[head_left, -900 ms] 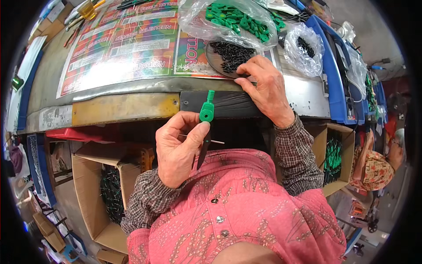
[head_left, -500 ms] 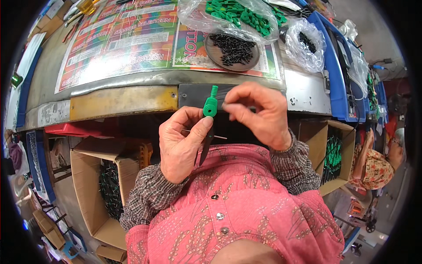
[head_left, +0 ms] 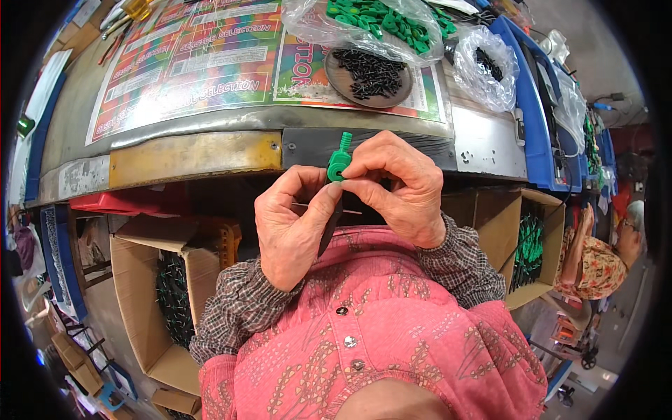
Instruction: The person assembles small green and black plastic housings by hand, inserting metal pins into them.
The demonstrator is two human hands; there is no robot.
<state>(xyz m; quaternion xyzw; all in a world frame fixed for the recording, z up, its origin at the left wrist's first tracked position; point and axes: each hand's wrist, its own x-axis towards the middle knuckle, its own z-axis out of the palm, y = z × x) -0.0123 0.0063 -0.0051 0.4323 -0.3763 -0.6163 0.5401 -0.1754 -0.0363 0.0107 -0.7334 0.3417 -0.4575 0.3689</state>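
Note:
My left hand [head_left: 288,220] grips a green plastic fitting [head_left: 341,155] in front of the bench edge. The fitting is upright, with a ribbed stem on top and a rounded body with a hole in it. A dark, flat, pointed strip [head_left: 329,236] hangs below, and a thin light rod shows behind my fingers. My right hand [head_left: 402,187] is closed in a pinch right at the hole; what its fingertips hold, if anything, is hidden. On the bench, a round plate [head_left: 393,102] bears a heap of small black pins [head_left: 367,73].
A clear bag [head_left: 302,26] of green parts [head_left: 385,28] lies behind the plate, beside another bag [head_left: 465,80] with black parts. Blue bins [head_left: 521,91] line the right. Cardboard boxes of parts stand left [head_left: 133,280] and right [head_left: 505,276]. Another person [head_left: 595,262] sits at far right.
My right hand has come in leftward and its fingertips now touch the green fitting at its hole. The fitting has tilted slightly; my left hand keeps its hold.

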